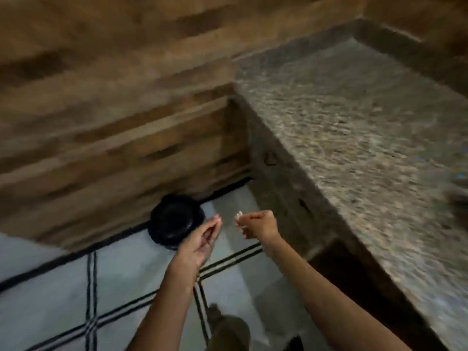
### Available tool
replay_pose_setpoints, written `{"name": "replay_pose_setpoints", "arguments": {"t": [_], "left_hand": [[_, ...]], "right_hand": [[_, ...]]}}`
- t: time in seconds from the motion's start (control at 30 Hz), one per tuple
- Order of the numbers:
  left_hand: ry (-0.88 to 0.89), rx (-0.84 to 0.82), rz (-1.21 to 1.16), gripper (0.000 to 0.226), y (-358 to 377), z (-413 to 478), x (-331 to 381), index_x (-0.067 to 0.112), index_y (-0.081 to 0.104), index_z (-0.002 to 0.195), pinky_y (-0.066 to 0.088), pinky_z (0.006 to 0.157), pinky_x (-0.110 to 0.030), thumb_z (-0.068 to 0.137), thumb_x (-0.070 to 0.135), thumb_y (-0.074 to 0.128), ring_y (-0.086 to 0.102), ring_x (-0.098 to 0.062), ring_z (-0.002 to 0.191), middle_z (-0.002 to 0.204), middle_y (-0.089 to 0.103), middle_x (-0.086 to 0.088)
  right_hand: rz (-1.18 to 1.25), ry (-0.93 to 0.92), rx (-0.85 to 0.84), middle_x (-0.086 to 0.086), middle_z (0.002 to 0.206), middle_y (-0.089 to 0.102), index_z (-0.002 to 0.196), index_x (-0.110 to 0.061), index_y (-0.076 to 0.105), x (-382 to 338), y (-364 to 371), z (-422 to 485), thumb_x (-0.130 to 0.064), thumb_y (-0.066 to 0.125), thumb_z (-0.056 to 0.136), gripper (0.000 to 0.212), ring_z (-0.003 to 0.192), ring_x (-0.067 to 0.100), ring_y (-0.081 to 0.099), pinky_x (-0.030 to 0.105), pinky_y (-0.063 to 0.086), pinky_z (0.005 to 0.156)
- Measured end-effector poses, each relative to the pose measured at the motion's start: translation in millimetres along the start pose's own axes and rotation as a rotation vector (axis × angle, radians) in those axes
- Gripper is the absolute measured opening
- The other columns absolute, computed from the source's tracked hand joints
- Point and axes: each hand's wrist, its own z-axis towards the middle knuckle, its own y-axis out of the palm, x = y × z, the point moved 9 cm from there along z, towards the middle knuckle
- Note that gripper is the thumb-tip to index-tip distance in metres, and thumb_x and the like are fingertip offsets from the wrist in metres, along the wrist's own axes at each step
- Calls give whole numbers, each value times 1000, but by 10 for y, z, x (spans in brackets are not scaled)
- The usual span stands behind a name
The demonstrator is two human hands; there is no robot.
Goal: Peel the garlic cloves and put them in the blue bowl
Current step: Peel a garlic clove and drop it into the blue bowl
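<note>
The frame is blurred by motion. My right hand [259, 225] is closed around small white papery bits, seemingly garlic peel [239, 214], which poke out between the fingertips. My left hand [202, 240] is beside it, palm turned up, fingers pressed together and slightly cupped; I cannot see anything in it. Both hands hover over the floor, just right of a round black bin [174, 220]. No blue bowl and no whole garlic cloves show in this view.
A speckled granite counter [354, 138] runs along the right, its edge above my right forearm. Wood-patterned wall tiles [101, 110] fill the left and top. The floor [126, 287] is pale tile with dark stripes. A foot [228, 325] shows at the bottom.
</note>
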Motion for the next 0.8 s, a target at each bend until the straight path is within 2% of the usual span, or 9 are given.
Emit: {"name": "replay_pose_setpoints", "arguments": {"t": [0.07, 0.2, 0.3, 0.37, 0.43, 0.6, 0.7, 0.8], "left_hand": [[56, 62, -72, 13, -479, 60, 435, -5, 61, 83, 55, 49, -21, 89, -9, 51, 68, -13, 54, 63, 70, -10], [96, 123, -151, 9, -1235, 260, 1125, -5, 60, 87, 57, 56, -21, 90, -6, 52, 69, -16, 64, 64, 70, -10], [128, 144, -174, 6, -1639, 416, 1492, -5, 61, 89, 56, 74, -22, 89, -5, 55, 66, -16, 77, 78, 71, -12], [117, 171, -200, 7, -1864, 494, 1627, -6, 61, 94, 48, 94, -24, 89, -5, 55, 64, -18, 85, 92, 66, -14], [95, 169, -229, 13, -1970, 572, 1742, -8, 59, 101, 42, 102, -30, 89, -4, 56, 62, -20, 94, 99, 64, -16], [101, 133, -226, 10, -2051, 836, 2003, -4, 62, 97, 47, 95, -33, 88, -3, 58, 63, -21, 97, 104, 64, -17], [74, 137, -229, 11, -2148, 1081, 2035, -5, 62, 98, 49, 90, -32, 87, -3, 59, 63, -22, 97, 107, 64, -18], [6, 182, -192, 16, -2397, 1442, 1874, -7, 62, 101, 56, 83, -30, 86, -4, 59, 63, -24, 98, 116, 62, -22]], "right_hand": [[-64, 45, -95, -4, 44, 60, 69, -1, 63, 87, 677, 85, -4, 60, 88, 19, 32, 7, 50, 16, 41, 35], [-146, 86, -167, 7, 58, 62, 64, -7, 61, 318, 1727, 299, -1, 54, 89, 26, 41, 15, 52, 20, 43, 40], [-157, 137, -90, 11, 60, 62, 65, -1, 63, 502, 2108, 441, 0, 60, 84, 19, 41, 18, 53, 22, 46, 41], [-189, 183, -69, 13, 62, 63, 68, 1, 63, 629, 2252, 474, 0, 61, 84, 16, 43, 20, 53, 24, 49, 43], [-205, 222, -66, 13, 65, 65, 73, 1, 64, 702, 2346, 514, -3, 61, 85, 13, 47, 21, 55, 26, 51, 47], [-245, 225, -22, 10, 67, 67, 74, -1, 65, 752, 2554, 753, -8, 64, 85, 13, 52, 22, 58, 25, 53, 51], [-247, 271, -17, 18, 71, 67, 70, 1, 65, 916, 2667, 900, -3, 62, 84, 15, 51, 25, 57, 28, 51, 52], [-299, 378, -30, 21, 74, 67, 67, -1, 65, 1253, 2719, 1094, -3, 60, 84, 18, 60, 27, 59, 35, 53, 64]]}}
